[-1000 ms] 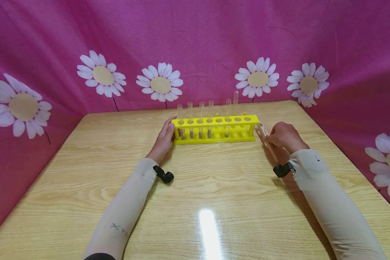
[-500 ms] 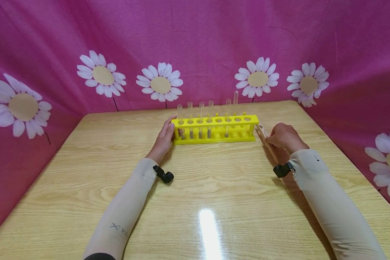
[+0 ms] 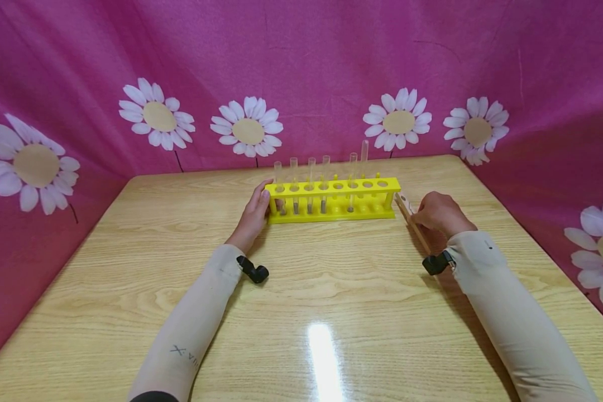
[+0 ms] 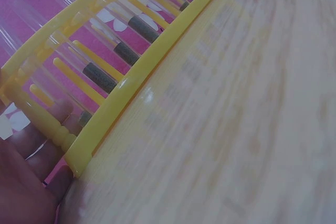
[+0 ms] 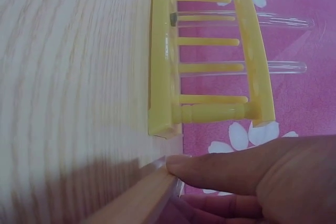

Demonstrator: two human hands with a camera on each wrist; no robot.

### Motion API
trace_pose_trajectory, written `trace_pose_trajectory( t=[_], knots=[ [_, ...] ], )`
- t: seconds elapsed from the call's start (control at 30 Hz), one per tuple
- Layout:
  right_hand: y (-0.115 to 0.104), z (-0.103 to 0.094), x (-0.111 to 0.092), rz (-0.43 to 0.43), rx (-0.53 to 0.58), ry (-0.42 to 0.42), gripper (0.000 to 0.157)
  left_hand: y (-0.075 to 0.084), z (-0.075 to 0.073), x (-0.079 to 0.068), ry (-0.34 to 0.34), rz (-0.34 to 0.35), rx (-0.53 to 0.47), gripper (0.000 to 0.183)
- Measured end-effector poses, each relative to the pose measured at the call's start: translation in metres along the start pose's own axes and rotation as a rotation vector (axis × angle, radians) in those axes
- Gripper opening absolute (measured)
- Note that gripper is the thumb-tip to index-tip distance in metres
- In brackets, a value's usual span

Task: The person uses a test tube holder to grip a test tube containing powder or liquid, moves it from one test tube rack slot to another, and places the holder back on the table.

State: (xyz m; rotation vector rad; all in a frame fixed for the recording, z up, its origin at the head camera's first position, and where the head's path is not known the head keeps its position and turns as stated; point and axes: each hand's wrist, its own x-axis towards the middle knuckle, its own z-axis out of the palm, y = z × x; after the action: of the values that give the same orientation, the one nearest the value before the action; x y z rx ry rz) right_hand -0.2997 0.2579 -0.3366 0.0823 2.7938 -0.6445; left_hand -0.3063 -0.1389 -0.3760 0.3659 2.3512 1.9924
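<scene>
A yellow test tube rack stands upright toward the back of the table. Several clear test tubes with dark grey matter at the bottom are in its holes. One upside-down tube sits on a rear peg. My left hand grips the rack's left end, its fingers around the end post in the left wrist view. Right of the rack, my right hand pinches a long wooden test tube clamp, thumb on top. The clamp slants low over the table, its far end near the rack's right end; my fingers partly hide it.
The wood-grain table reaches back to a pink curtain with white daisies. The curtain also closes off the left and right sides. A bright light reflection lies on the table's front middle.
The clamp has turned slightly in my right hand, so its wooden edge shows more at the far end. My left hand and the rack have stayed put.
</scene>
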Motion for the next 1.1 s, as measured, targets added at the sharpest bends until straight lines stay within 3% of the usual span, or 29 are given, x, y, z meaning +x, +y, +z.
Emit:
trace_pose_trajectory(
  t=[0.43, 0.87, 1.1],
  knots=[
    [-0.001, 0.004, -0.002, 0.010, 0.025, -0.025, 0.028, -0.002, 0.000, 0.001, -0.002, 0.001, -0.016, 0.048],
    [-0.001, 0.007, 0.002, -0.003, -0.017, -0.031, 0.029, -0.002, -0.001, 0.001, -0.006, 0.002, -0.012, 0.048],
    [0.000, 0.008, 0.003, -0.009, -0.015, -0.026, 0.031, -0.028, -0.003, 0.015, 0.013, 0.013, -0.018, 0.048]
  ],
)
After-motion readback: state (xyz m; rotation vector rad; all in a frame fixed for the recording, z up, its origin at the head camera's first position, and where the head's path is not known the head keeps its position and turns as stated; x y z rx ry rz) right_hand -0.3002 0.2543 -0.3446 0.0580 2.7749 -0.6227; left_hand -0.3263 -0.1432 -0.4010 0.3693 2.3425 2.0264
